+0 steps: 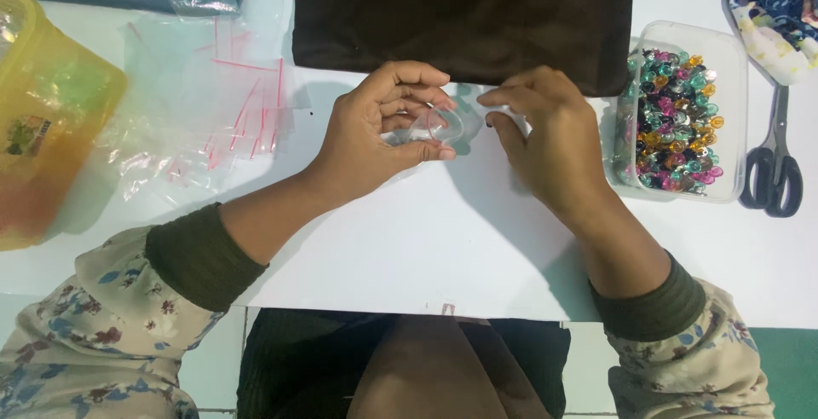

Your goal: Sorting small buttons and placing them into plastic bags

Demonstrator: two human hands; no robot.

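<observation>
My left hand [383, 125] is curled around a small clear plastic bag [436, 126], pinching it between thumb and fingers above the white table [409, 248]. Just to its right, my right hand [545, 133] has its fingertips bent together at the bag's edge; whether it touches the bag or holds anything I cannot tell. A clear plastic tub [728, 112] full of small colourful beads [677, 121] stands right of my right hand.
A pile of small clear zip bags with red strips [213, 104] lies at the left. A yellow plastic container [47, 121] stands at the far left. A dark brown cloth [464, 18] lies behind the hands. Black scissors [774, 172] rest at the right edge.
</observation>
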